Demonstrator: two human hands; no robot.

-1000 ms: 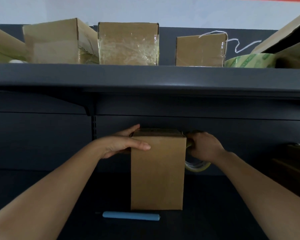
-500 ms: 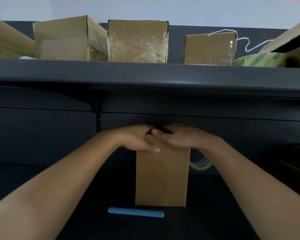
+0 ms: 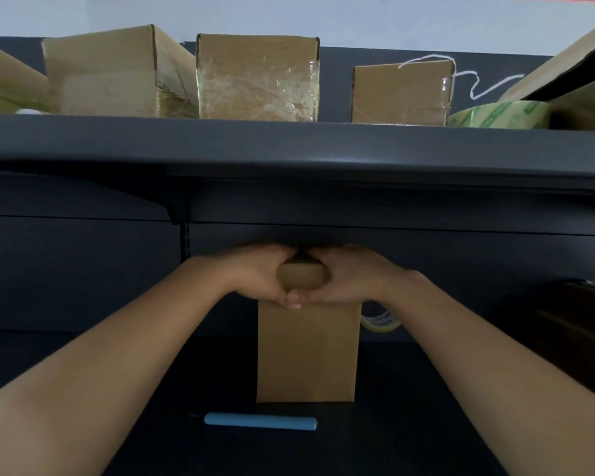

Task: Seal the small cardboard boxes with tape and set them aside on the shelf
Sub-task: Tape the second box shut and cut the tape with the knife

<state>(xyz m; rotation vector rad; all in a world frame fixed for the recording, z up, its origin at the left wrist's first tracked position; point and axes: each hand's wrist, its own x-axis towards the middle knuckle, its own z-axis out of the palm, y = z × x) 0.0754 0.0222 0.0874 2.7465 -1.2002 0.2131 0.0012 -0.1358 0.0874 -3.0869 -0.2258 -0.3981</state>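
A small upright cardboard box (image 3: 306, 355) stands on the dark lower shelf, right in front of me. My left hand (image 3: 255, 273) and my right hand (image 3: 354, 276) both wrap over its top front edge. Their fingers lie over the top, and the thumbs come down the front face until their tips meet. A patch of cardboard shows between the hands; the top of the box is hidden. Behind the box's right side a clear tape roll (image 3: 380, 322) lies on the shelf, partly hidden.
The upper shelf (image 3: 289, 142) overhangs close above my hands. Three taped boxes (image 3: 117, 73) (image 3: 256, 77) (image 3: 401, 94) stand on it, with a green-printed tape roll (image 3: 498, 115) and a large box (image 3: 571, 63) at right. A blue cylinder (image 3: 260, 421) lies before the box.
My right hand left the tape roll beside the box and came onto the box top. Both hands then closed together over the top front edge, thumbs meeting on the front.
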